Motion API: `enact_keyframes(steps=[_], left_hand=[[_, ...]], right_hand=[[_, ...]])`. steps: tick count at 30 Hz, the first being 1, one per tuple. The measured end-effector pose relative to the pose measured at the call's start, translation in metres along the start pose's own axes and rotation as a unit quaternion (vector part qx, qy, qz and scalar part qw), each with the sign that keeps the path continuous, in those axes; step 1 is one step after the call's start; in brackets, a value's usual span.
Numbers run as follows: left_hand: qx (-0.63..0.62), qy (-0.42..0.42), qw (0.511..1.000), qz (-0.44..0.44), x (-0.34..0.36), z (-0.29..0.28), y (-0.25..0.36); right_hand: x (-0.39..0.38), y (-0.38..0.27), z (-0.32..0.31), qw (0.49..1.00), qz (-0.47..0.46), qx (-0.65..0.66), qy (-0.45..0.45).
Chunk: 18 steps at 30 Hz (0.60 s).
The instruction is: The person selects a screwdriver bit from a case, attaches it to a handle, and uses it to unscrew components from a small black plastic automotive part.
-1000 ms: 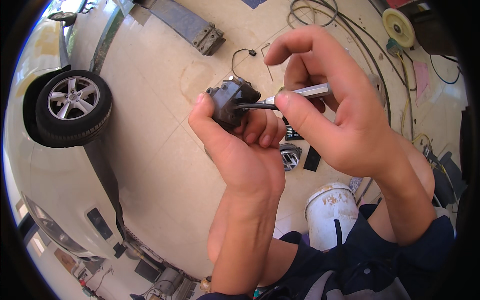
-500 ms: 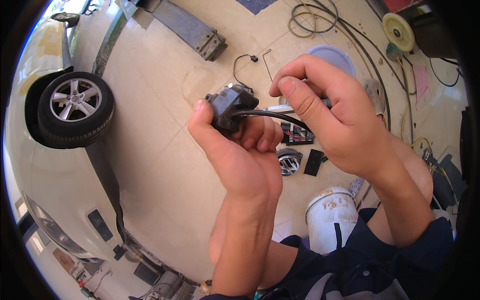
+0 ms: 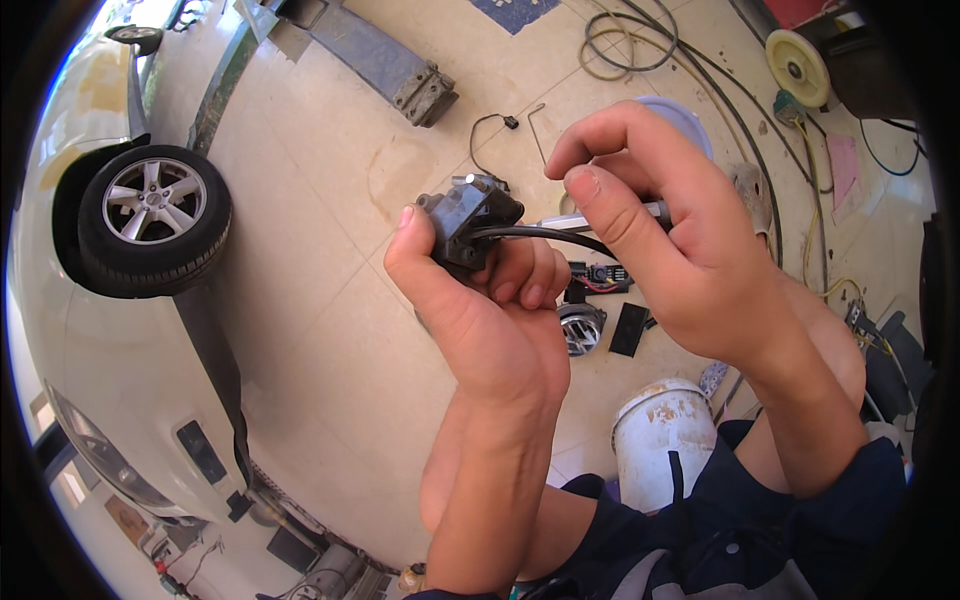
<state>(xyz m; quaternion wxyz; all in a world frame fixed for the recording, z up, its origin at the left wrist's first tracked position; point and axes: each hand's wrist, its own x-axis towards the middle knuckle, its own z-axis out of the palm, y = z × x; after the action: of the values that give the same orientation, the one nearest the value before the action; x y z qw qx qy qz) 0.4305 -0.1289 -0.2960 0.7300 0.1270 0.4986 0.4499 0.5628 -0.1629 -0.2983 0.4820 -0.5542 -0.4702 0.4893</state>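
Observation:
My left hand (image 3: 495,325) is closed around a black plastic housing (image 3: 465,220), its thumb along the near left side and the other fingers curled beneath. A black cable (image 3: 545,233) runs from the housing to the right and passes behind my right hand (image 3: 680,240). That hand is closed on a screwdriver (image 3: 562,221), whose metal shaft points left at the housing. Its dark handle lies in my curled fingers, with thumb and forefinger raised over the shaft. Whether the tip sits in a screw is hidden by the housing.
A light-coloured car with a front wheel (image 3: 155,215) stands at the left. On the tiled floor lie a round chrome-faced part (image 3: 580,328), a black rectangular piece (image 3: 628,329) and coiled hoses (image 3: 630,45). A stained white bucket (image 3: 663,440) stands close to my legs.
The housing, the screwdriver and both hands have shifted very slightly to the right. Each hand keeps its grip.

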Motion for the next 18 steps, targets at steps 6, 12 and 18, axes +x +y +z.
enact_keyframes(steps=[6,12,18], left_hand=[[0.002,-0.005,1.000,0.011,0.002,0.001,0.000],[0.030,0.020,0.998,0.043,0.003,0.003,0.006],[0.046,0.036,0.996,0.066,0.000,0.011,0.006]], right_hand=[[-0.004,-0.001,0.008,0.998,-0.025,0.031,0.058],[-0.001,-0.002,0.003,0.999,0.019,0.044,0.012],[-0.003,-0.001,0.011,0.995,-0.017,0.054,0.082]])
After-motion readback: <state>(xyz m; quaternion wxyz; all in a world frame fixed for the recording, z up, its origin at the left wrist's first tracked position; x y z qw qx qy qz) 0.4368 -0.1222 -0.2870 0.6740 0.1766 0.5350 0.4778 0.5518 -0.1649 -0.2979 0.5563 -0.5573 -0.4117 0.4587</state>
